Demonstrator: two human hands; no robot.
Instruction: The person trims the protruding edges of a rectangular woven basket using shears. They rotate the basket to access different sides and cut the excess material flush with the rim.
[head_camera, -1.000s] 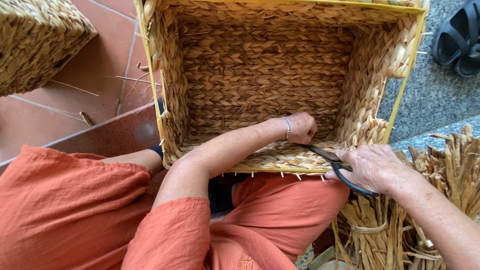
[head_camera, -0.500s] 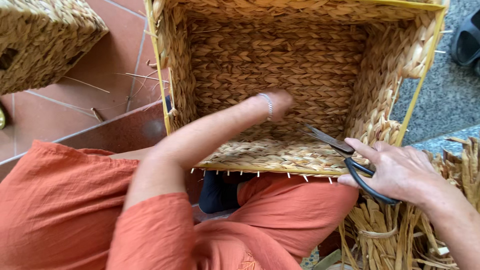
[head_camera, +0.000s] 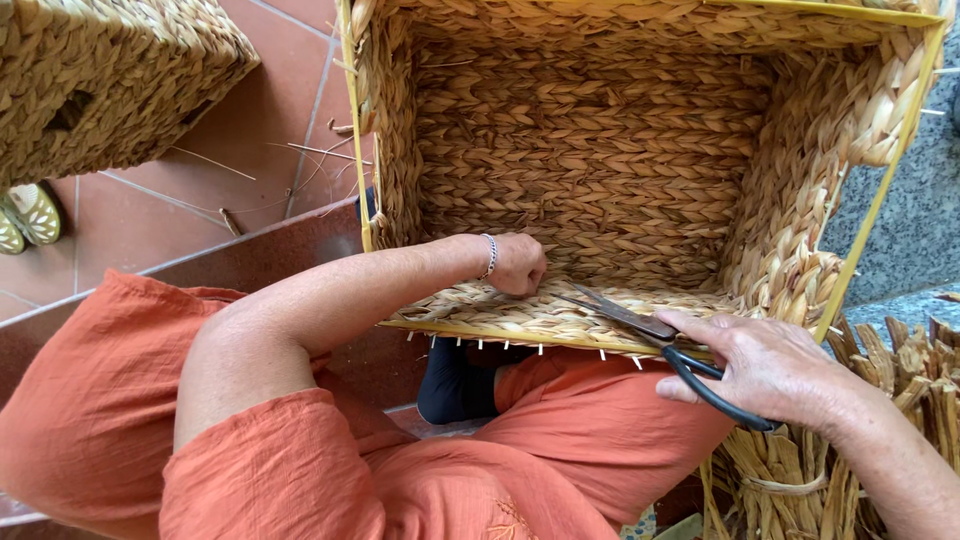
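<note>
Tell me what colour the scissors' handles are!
Black. The scissors in the right hand have black handle loops, shown in the head view.

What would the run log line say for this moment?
left hand: inside woven basket | right hand: holds scissors, blades over near wall

Left hand (head_camera: 518, 264) curled, forearm reaching forward, bent at the elbow; right hand (head_camera: 765, 368) fingers closed in a grip
</note>
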